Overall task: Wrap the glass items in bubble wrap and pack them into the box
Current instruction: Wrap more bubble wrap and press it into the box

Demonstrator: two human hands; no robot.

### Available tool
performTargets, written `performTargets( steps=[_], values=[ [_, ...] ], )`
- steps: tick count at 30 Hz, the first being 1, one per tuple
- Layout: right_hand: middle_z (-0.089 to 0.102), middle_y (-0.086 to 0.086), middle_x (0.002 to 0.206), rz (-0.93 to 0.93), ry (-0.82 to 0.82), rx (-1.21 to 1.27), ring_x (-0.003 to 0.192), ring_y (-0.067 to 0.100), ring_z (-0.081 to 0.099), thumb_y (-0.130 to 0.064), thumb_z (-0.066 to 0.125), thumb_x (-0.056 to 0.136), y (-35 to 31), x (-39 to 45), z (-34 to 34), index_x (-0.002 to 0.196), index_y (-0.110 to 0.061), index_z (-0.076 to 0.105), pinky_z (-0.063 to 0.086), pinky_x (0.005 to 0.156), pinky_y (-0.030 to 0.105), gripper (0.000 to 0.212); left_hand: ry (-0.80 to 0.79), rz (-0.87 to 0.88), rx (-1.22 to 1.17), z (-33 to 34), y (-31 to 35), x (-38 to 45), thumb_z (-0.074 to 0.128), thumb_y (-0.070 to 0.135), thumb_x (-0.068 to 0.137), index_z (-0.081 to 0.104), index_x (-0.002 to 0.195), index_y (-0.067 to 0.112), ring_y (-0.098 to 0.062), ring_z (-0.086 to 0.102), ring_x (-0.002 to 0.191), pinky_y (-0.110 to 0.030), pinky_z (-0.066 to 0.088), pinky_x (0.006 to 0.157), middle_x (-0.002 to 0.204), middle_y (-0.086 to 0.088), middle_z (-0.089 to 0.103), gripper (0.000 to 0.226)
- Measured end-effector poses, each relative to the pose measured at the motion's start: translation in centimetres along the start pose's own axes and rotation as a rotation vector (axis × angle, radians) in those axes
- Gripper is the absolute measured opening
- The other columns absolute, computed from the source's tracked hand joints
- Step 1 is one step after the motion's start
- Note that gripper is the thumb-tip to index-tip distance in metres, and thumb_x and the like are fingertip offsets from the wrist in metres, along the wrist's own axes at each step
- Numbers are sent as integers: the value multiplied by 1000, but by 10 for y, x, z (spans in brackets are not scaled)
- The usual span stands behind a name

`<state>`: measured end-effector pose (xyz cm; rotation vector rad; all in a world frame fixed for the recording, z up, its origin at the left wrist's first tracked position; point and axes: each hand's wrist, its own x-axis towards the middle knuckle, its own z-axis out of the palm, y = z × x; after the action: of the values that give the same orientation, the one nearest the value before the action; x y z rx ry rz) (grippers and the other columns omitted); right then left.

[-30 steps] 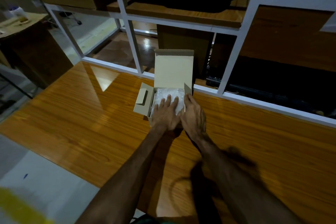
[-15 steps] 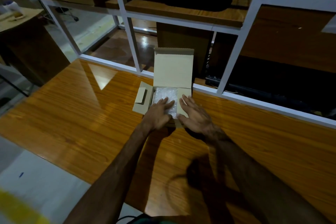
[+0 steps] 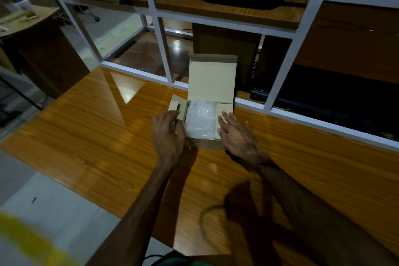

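Bubble-wrapped bundle [image 3: 199, 122], soft outside and likely fragile within, lies in the box [image 3: 210, 80]; left hand [image 3: 168, 134] curls at the side flap, grip unclear, right hand [image 3: 237, 136] flat, fingers straight; handle by the cardboard walls.

This looks like an office or workroom — a glossy wood-grain desk [image 3: 90, 136] meets a white-framed glass partition [image 3: 164, 49] along its far edge, with more wooden desks [image 3: 226, 9] behind the glass, a pale tiled floor [image 3: 43, 201] and another table [image 3: 23, 21] far left.

Bare glossy wooden tabletop [image 3: 90, 136] lay left of the small open cardboard box [image 3: 210, 84]; a white-framed glass partition [image 3: 164, 54] stood directly behind the box.
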<state>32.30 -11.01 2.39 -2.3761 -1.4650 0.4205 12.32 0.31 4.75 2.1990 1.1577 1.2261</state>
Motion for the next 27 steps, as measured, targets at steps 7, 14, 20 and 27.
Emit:
performTargets(
  steps=[7,14,20,27],
  values=[
    [13,-8,177,17,9,-40,164,16,6,-45,35,113,-3,3,-4,166,-30,31,4,128,63,54,61,-559,-408,1,-13,21,72,22,95,67,124,13,-18,65,109,-51,56,99,107,8,69,31],
    [11,-9,177,30,-9,-33,164,17,4,-44,35,114,-5,5,-4,165,-32,31,3,127,64,54,-51,-423,-401,22,21,15,66,8,99,68,131,13,-15,69,111,-32,62,88,121,4,71,33],
    [10,-8,177,17,-17,-29,164,17,2,-44,34,114,-2,4,-2,166,-31,29,4,127,66,54,-195,-232,-124,42,25,5,64,22,103,69,131,9,-21,71,113,-40,63,90,128,-10,73,31],
    [10,-10,177,14,4,-11,164,16,3,-45,34,114,2,5,4,166,-32,29,5,127,65,54,-218,-85,17,41,13,5,68,16,99,71,121,10,-23,70,108,-44,62,90,119,-9,74,23]
  ],
)
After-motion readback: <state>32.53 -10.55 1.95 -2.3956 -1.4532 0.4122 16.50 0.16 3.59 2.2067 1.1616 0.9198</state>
